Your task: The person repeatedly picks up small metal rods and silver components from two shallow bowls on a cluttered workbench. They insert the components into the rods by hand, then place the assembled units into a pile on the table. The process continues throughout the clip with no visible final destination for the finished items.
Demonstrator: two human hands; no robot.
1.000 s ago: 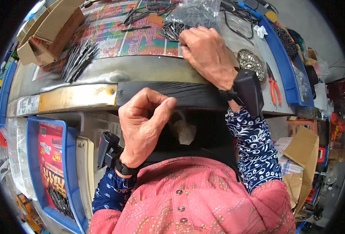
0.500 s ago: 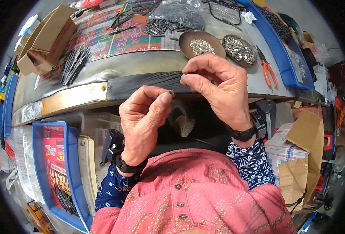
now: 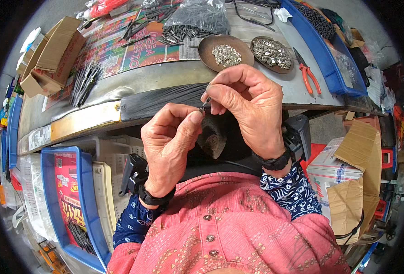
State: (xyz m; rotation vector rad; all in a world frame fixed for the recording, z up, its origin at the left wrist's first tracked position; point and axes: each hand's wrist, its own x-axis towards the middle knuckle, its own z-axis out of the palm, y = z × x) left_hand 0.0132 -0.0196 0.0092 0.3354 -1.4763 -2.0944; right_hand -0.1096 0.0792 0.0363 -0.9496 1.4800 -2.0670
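Note:
My left hand (image 3: 169, 144) is closed in a pinch, thumb against forefinger, on a small dark metal piece (image 3: 201, 110). Just above it my right hand (image 3: 254, 112) pinches a thin, short silvery pin (image 3: 206, 101), its lower end meeting or nearly meeting the dark piece. Both hands hover over the table's near edge. Beyond them stand a brown round dish (image 3: 205, 51) of small silvery pins (image 3: 226, 55) and a second dish holding flat shiny metal bits (image 3: 271, 54). Red-handled pliers (image 3: 308, 75) lie to the right.
Dark slender rods (image 3: 85, 84) lie on the left of the table, near a cardboard box (image 3: 56, 50). A clear plastic bag (image 3: 199, 17) sits among more dark parts at the back. Blue trays flank me, one at lower left (image 3: 87, 182), another at far right (image 3: 327, 55).
My right hand has come down and left toward the left fingertips, and its pin now shows at the dark piece. My left hand has hardly moved; the view has shifted slightly.

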